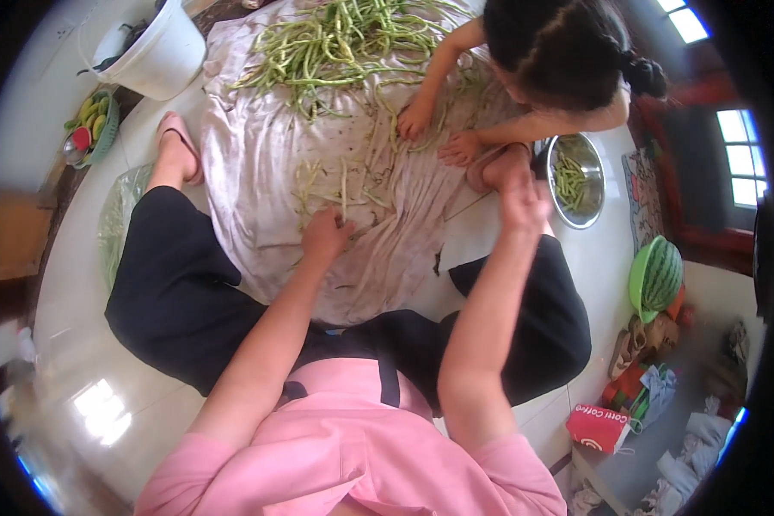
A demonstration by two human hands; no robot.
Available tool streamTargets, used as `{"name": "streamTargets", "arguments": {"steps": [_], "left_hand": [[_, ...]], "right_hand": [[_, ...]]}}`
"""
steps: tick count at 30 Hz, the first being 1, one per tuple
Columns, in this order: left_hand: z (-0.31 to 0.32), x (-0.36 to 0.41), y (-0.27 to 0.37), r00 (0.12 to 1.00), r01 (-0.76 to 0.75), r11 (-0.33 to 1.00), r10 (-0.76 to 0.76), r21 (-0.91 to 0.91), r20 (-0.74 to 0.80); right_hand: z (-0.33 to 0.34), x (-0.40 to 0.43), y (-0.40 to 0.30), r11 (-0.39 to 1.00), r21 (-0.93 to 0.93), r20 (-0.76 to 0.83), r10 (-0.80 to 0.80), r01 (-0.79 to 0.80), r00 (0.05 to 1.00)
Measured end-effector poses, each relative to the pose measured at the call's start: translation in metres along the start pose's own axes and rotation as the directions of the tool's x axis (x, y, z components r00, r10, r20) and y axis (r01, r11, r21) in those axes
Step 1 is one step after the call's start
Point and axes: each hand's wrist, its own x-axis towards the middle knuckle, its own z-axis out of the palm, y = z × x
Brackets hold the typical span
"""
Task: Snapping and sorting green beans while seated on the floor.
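Observation:
My left hand [327, 233] is low over the stained cloth [251, 187], its fingers around the lower end of a long pale green bean [344, 180]. Loose beans and scraps lie on the cloth beside it. My right hand [524, 205] is blurred, raised beside my right foot and just left of a steel bowl [599, 187] with short bean pieces [571, 180] in it; whether it holds anything is unclear. A large heap of long green beans [342, 48] covers the far part of the cloth.
Another person [555, 58] leans in at the upper right, both hands on the cloth. A white bucket [168, 58] and a basket of green and yellow produce [108, 132] stand at the upper left. A plastic bag [113, 219] lies by my left leg. At right are a watermelon [661, 274] and shoes [625, 348].

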Motion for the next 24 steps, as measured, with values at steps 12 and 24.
{"name": "streamTargets", "arguments": {"steps": [12,24], "left_hand": [[-0.032,-0.044,0.017,0.954,0.298,0.562,-0.194,-0.771,0.228],[-0.087,-0.071,0.005,0.980,0.142,0.674,0.007,-0.725,0.198]], "right_hand": [[-0.043,-0.087,0.145,0.364,-0.884,-0.055,0.543,-0.294,0.838],[0.020,-0.157,0.201,-0.049,-0.997,-0.072,0.741,-0.053,0.667]]}}
